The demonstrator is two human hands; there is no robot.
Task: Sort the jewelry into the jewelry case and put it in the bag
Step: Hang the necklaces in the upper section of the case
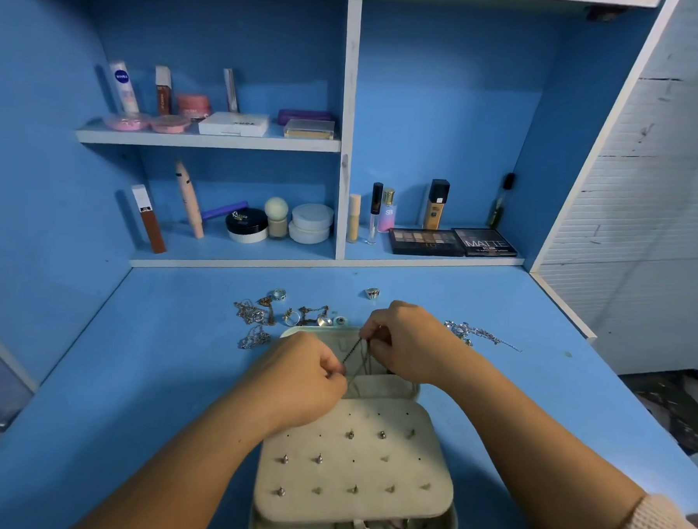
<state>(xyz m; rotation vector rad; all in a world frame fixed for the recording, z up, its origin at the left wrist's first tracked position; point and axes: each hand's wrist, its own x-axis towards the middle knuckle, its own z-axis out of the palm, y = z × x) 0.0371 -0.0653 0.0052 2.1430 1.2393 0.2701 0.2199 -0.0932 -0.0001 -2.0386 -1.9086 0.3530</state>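
An open beige jewelry case (pixel 442 528) lies on the blue desk in front of me. Its flat earring panel (pixel 353 466) carries several studs. My left hand (pixel 304 383) and my right hand (pixel 404 340) hover over the case's far half, both pinching a thin dark chain necklace (pixel 353 351) stretched between them. Loose rings and chains (pixel 280 317) lie in a heap behind the case to the left. A single ring (pixel 372 293) sits farther back. A silver chain (pixel 477 333) lies to the right of my right hand. No bag is in view.
Shelves at the back hold cosmetics: bottles, jars, compacts (pixel 233 124) and two eyeshadow palettes (pixel 453 241). A white divider (pixel 348 122) splits the shelving. The desk's right edge (pixel 563 304) drops off beside a white slatted wall.
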